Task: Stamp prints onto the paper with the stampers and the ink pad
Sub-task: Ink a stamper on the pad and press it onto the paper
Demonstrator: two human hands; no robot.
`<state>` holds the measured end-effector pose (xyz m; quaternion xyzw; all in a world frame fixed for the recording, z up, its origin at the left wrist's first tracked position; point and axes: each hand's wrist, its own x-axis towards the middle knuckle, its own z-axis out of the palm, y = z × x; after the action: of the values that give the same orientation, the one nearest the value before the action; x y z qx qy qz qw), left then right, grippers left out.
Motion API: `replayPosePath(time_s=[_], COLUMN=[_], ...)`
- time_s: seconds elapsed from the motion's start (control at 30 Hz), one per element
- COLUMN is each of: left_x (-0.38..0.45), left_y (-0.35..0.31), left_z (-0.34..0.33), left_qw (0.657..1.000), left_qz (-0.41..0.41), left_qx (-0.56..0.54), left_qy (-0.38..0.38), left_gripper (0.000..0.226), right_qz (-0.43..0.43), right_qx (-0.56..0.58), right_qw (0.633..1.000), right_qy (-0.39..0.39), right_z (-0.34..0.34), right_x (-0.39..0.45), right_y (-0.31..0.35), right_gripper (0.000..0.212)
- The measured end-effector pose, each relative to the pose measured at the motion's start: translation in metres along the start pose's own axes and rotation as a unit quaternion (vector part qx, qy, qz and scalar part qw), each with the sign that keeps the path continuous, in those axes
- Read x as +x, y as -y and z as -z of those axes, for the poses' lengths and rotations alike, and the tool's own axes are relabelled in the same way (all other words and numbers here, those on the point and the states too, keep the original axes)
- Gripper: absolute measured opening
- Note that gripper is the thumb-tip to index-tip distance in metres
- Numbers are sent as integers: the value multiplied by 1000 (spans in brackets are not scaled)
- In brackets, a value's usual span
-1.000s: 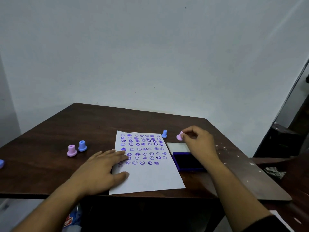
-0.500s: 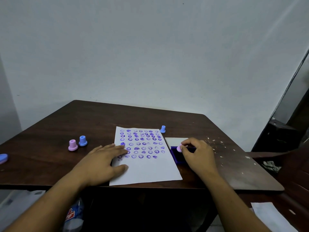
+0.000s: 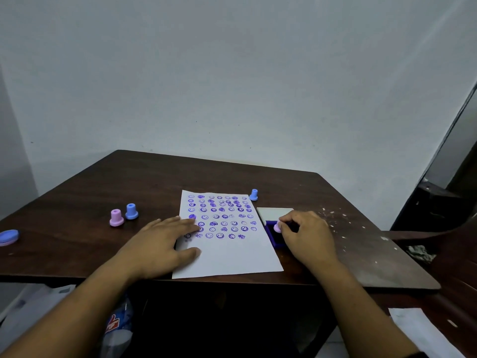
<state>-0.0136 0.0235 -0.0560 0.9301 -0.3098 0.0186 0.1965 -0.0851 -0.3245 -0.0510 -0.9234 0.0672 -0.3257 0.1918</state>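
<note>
- Your right hand (image 3: 305,235) pinched a pink stamper (image 3: 277,227) between its fingertips and held it face down on the ink pad (image 3: 274,236), just right of the paper (image 3: 232,257).
- Your left hand (image 3: 160,244) lay flat with fingers spread, pressing the paper's left edge to the table (image 3: 154,182); it gripped nothing.
- You had filled about the upper 2/3 of the paper with purple prints (image 3: 220,215), in roughly 7 rows of about 8; the far ones were too small to count exactly.
- The bottom third of the sheet was bare, so I judged the task well past half, with a few rows left to stamp.
- The step in hand looked like inking, with a print on the next free spot to follow.
- Stampers counted: 4 upright ones, namely 2 pink (1 in your right hand, 1 (image 3: 116,217) at the left) and 2 blue (1 (image 3: 131,211) touching that pink one, 1 (image 3: 254,194) at the paper's far right corner).
- 1 flat blue piece (image 3: 9,236) lay at the far left edge; I could not tell what it was.
- 1 ink pad, with 1 pale lid (image 3: 273,213) open behind it; 1 paper.
</note>
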Motion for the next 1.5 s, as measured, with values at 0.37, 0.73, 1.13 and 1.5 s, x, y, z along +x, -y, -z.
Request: replayPosePath(time_s=[0.37, 0.73, 1.13, 1.5], left_x=[-1, -1, -1, -1], left_y=[-2, -1, -1, -2], left_z=[2, 1, 1, 2], left_qw=[1000, 1000, 1000, 1000], left_qz=[-1, -1, 1, 5], left_qx=[4, 4, 3, 3], left_qy=[3, -8, 3, 12], left_gripper=[74, 67, 74, 74], right_qz=[-10, -26, 2, -5], right_qx=[8, 20, 107, 100], right_qw=[1000, 999, 994, 992], right_qy=[16, 10, 23, 76], right_z=[-1, 2, -19, -25], right_x=[2, -1, -2, -6], right_y=[-1, 3, 37, 49], right_gripper=[4, 8, 9, 9])
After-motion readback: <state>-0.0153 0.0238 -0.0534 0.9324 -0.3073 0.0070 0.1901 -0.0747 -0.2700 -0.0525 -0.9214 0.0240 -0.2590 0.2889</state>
